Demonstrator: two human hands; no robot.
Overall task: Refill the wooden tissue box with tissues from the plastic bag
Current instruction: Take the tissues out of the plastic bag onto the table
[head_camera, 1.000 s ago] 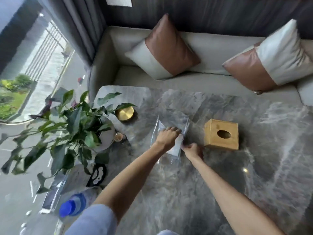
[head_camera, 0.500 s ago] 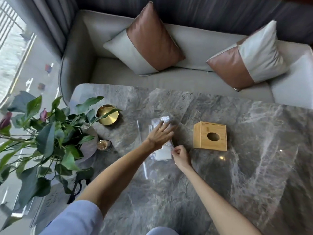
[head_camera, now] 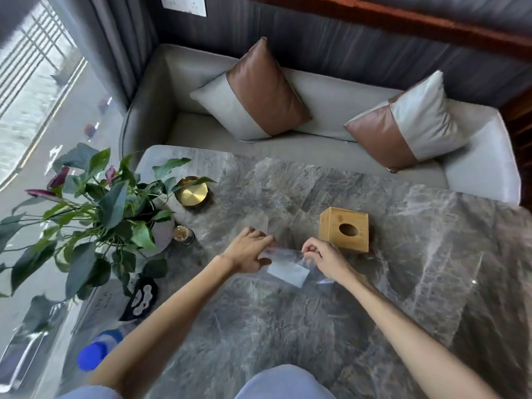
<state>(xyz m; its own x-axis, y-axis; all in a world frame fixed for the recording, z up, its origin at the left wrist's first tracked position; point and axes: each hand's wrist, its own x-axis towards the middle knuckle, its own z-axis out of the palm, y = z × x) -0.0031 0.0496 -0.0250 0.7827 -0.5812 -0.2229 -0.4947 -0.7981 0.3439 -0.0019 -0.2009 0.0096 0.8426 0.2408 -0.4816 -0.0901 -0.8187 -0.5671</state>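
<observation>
A clear plastic bag [head_camera: 290, 256] with a white stack of tissues [head_camera: 288, 272] inside is held just above the grey marble table [head_camera: 288, 326]. My left hand [head_camera: 249, 251] pinches the bag's left top edge. My right hand [head_camera: 324, 259] pinches its right top edge, and the bag stretches between them. The wooden tissue box [head_camera: 344, 228], a light cube with an oval hole on top, stands on the table just right of and behind my right hand.
A potted plant [head_camera: 95, 214] fills the table's left side, with a brass dish [head_camera: 192, 194] and a small glass jar [head_camera: 182, 235] beside it. A blue-capped bottle [head_camera: 95, 352] lies at the near left. Behind the table is a grey sofa [head_camera: 325, 102] with two cushions.
My hands have moved apart: the left came off the top of the bag and now grips its edge, the right shifted right, and the bag has turned crosswise between them.
</observation>
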